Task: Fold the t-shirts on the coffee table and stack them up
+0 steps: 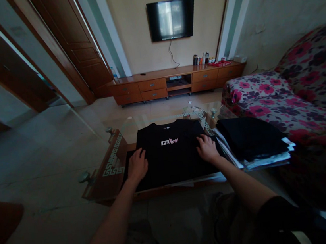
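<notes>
One black cotton T-shirt with a small white-and-pink chest logo (171, 165) is laid flat, collar at the far side, on the glass-topped wooden coffee table (112, 162). It is pinned under two hands: the left hand (138, 165) is pressed palm-down near its left edge and the right hand (207, 149) near its right edge, fingers open and flat, nothing clasped. One stack of folded dark and white clothes (252, 142) is seen just right of the shirt, beside one red floral sofa (296, 88).
</notes>
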Demonstrator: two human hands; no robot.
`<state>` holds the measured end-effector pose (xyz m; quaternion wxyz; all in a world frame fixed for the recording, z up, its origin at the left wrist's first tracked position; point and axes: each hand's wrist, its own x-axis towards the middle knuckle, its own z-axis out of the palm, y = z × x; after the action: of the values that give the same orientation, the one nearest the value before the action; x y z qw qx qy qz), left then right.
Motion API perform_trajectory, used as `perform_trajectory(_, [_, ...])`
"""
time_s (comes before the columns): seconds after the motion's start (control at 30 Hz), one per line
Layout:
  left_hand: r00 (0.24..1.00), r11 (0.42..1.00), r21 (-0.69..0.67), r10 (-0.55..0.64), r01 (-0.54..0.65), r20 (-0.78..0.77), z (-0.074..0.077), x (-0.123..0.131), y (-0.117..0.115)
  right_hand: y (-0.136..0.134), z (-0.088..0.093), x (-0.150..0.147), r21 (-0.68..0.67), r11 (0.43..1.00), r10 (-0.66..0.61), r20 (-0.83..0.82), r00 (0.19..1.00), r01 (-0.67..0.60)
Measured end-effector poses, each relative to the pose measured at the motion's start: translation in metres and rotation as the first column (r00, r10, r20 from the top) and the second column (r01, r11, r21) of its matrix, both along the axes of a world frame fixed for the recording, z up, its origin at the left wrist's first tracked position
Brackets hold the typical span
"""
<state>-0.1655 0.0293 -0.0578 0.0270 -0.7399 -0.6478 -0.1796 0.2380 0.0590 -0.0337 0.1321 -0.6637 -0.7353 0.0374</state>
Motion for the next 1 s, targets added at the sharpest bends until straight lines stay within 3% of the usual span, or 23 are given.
perform_trajectory(0.13, [0.983, 0.981, -0.064, -0.185, 0.183, -0.02, -0.001, 0.051, 0.0, -0.017, -0.009, -0.064, -0.061, 0.963, 0.261, -0.008, 0.965, -0.261])
perform_trajectory(0.3, [0.993, 0.981, -0.151, -0.122, 0.119, -0.008, -0.012, 0.079, -0.003, -0.021, -0.025, -0.104, -0.102, 0.949, 0.296, -0.03, 0.955, -0.298])
perform_trajectory(0.47, [0.996, 0.984, -0.15, -0.092, 0.091, 0.006, -0.015, 0.066, -0.006, -0.015, -0.027, -0.086, -0.078, 0.95, 0.302, -0.023, 0.953, -0.303])
perform_trajectory(0.57, [0.998, 0.99, -0.125, -0.066, 0.066, 0.009, -0.017, 0.053, -0.008, -0.012, -0.031, -0.05, -0.074, 0.981, 0.178, -0.002, 0.984, -0.178])
perform_trajectory(0.67, [0.994, 0.992, -0.078, 0.105, -0.103, 0.019, -0.021, 0.034, -0.009, -0.008, -0.036, -0.003, -0.06, 0.998, 0.011, 0.024, 1.0, -0.01])
perform_trajectory(0.77, [0.974, 0.972, -0.089, 0.223, -0.22, 0.032, -0.024, 0.017, -0.01, -0.007, -0.037, 0.031, -0.071, 0.997, 0.014, 0.044, 0.999, -0.011])
perform_trajectory(0.83, [0.975, 0.973, -0.08, 0.219, -0.216, 0.032, -0.022, 0.015, -0.01, -0.011, -0.033, 0.033, -0.065, 0.998, 0.025, 0.062, 0.998, -0.021])
perform_trajectory(0.93, [0.987, 0.988, -0.025, 0.155, -0.154, 0.035, -0.015, 0.036, -0.016, -0.027, -0.024, 0.001, 0.014, 1.0, 0.023, 0.074, 0.997, -0.024])
perform_trajectory(1.0, [0.999, 0.999, -0.025, 0.031, -0.03, 0.029, -0.012, 0.063, -0.024, -0.043, -0.02, -0.03, 0.054, 0.984, 0.165, 0.071, 0.984, -0.169])
